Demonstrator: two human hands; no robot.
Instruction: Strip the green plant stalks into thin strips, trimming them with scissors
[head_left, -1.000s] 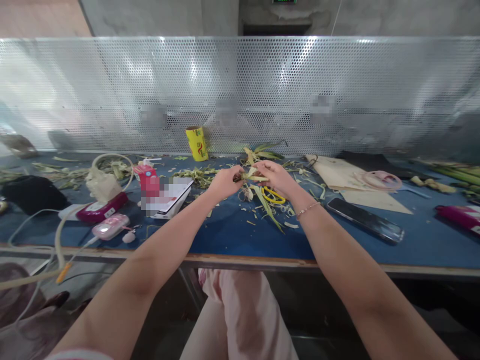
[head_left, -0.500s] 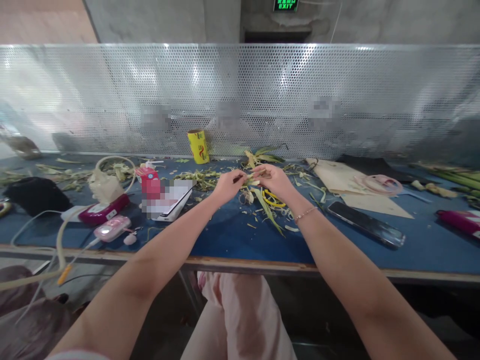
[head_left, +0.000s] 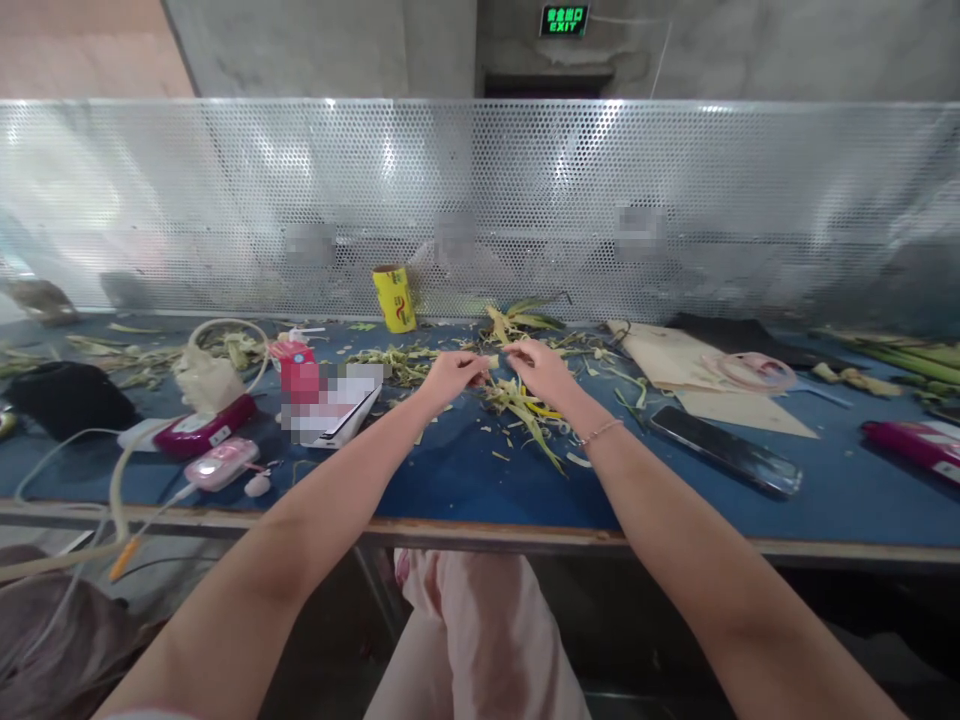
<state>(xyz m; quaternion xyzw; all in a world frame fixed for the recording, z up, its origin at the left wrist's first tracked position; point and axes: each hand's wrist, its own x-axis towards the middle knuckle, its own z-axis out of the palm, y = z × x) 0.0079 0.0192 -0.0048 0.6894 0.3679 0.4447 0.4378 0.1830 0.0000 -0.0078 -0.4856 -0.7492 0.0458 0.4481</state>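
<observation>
My left hand (head_left: 454,372) is closed in a pinch on a small pale plant piece (head_left: 494,362), above the blue table. My right hand (head_left: 543,370) has its fingers bent together at the other end of that piece, where a small dark spot shows; what exactly sits between those fingertips is too small to make out. Green and yellowish plant scraps (head_left: 525,405) lie just below the hands, over a yellow ring-shaped thing (head_left: 541,408). Behind them rests a larger pale stalk with green leaves (head_left: 517,320).
A yellow cardboard tube (head_left: 394,300) stands by the perforated metal screen (head_left: 525,170). To the left are a red carton (head_left: 296,370), a white-edged device (head_left: 352,405), a pink gadget (head_left: 222,464) and cables. On the right lie a phone (head_left: 726,452) and brown cardboard (head_left: 667,360).
My hands have drawn slightly apart, and a leafy strip between them no longer shows there. More scraps lie over the yellow ring. The view has tilted up a little.
</observation>
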